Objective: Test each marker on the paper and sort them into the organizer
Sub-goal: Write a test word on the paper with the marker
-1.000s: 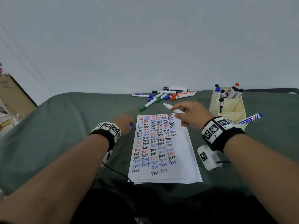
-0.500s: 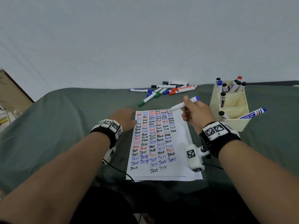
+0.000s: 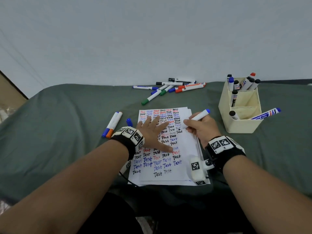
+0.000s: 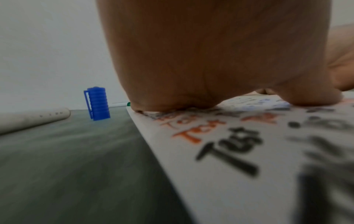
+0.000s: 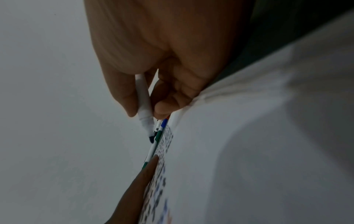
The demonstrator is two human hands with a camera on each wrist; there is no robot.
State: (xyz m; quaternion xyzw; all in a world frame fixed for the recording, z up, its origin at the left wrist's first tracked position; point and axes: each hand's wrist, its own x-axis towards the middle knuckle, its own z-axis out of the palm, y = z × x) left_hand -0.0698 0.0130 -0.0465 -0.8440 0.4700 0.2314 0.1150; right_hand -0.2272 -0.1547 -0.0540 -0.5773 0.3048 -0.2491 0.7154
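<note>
A white paper (image 3: 182, 168) covered with rows of "Test" in black, red and blue lies on the green cloth. My left hand (image 3: 152, 132) lies flat on the paper (image 4: 229, 174) with fingers spread, the palm (image 4: 210, 60) pressing its left part. My right hand (image 3: 200, 127) grips an uncapped white marker (image 3: 198, 116) with a blue end; its dark tip (image 5: 151, 138) hovers at the paper's right side. A blue cap (image 3: 129, 122) stands upright left of the paper, also the blue cap (image 4: 97, 103) in the left wrist view. The cream organizer (image 3: 243, 125) holds several markers.
Several markers (image 3: 170, 88) lie in a loose pile behind the paper. Two capped markers (image 3: 112, 124), blue and orange, lie left of the cap. A blue marker (image 3: 265, 114) leans out of the organizer's front compartment. A plain wall rises behind the table.
My left hand has moved from the paper's left edge onto the sheet and spread flat. My right hand has turned the marker and lowered its tip toward the paper. The blue cap now stands on the cloth.
</note>
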